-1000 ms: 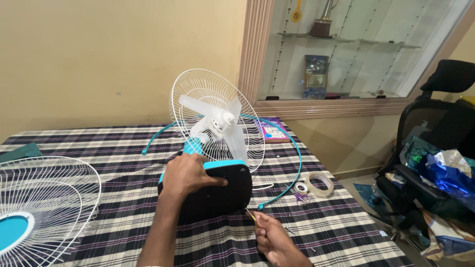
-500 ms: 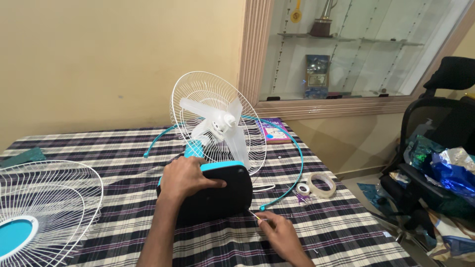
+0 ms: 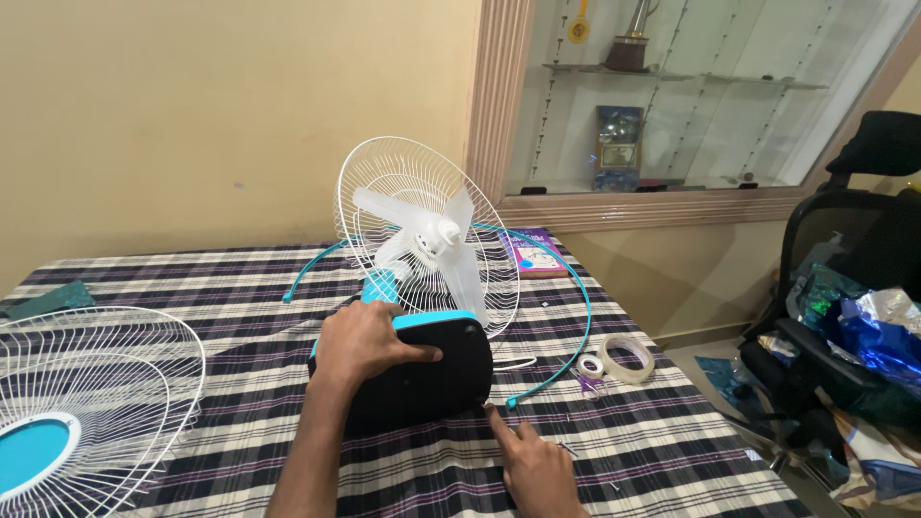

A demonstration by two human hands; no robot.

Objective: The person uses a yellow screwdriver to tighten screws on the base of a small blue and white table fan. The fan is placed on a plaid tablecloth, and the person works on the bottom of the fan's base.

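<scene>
**Black-and-blue fan base lying on the checked table, both hands on it**

Checked cloth covers the whole table (image 3: 240, 288), and there's a fair bit of stuff around. At about 9 o'clock from the fan sits the loose front grille (image 3: 86, 403), white wire with a blue centre cap, partly cut off by the left edge. A thin blue hoop (image 3: 583, 317) arcs round behind the fan from 10 o'clock over to 4 o'clock, its end landing right next to the base. At 3 o'clock there's a roll of clear tape (image 3: 628, 357) with a smaller roll (image 3: 590, 365) just beside it. A purple booklet (image 3: 532, 254) lies at 1 o'clock, half hidden behind the rear grille (image 3: 427, 240). A black chair piled with shiny blue wrapping (image 3: 873, 336) sits off the table to the far right, cut off by the frame.

Hard to make out: a little thing on the cloth near the right hand, maybe a screw, too small to say. The underside of the base is hidden.

The fan base (image 3: 422, 374) sits mid-table, tipped over, white blades (image 3: 422, 230) pointing away. My left hand (image 3: 360, 341) is clamped over its top left edge at 10 o'clock, fingers curled down over the rim. My right hand (image 3: 532, 460) is at 5 o'clock, mostly curled with the index finger stretched out and the tip touching the base's lower right corner.
</scene>
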